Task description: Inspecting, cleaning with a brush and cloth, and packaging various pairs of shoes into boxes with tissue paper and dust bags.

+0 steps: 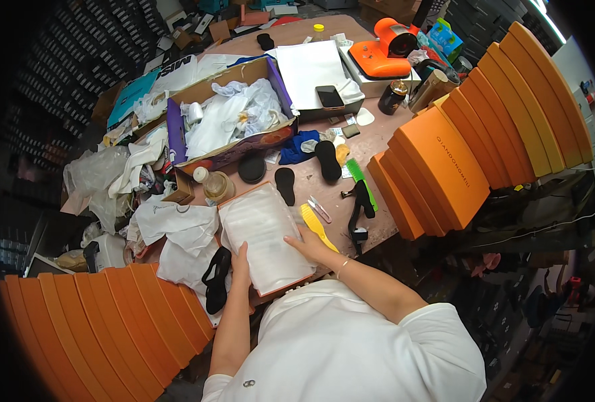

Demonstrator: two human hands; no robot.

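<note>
An open orange shoebox (265, 238), lined with white tissue paper (260, 228), lies in front of me at the table's near edge. My left hand (241, 264) grips its left side, thumb up along the edge, its other fingers mostly hidden. On the right side my right hand (309, 245) holds the box, with the thumb over the paper. Beside my left hand a black shoe (217, 280) rests on white paper. Right of the box are a yellow brush (316, 226), small scissors (320, 209) and a black strappy sandal (359, 208).
Orange boxes are stacked at the left (103, 328) and right (438, 171). Behind the shoebox stand a glass bottle (217, 186), a round black tin (252, 168) and a purple carton (175, 130) of crumpled paper. A phone (329, 97) and an orange machine (381, 57) sit farther back.
</note>
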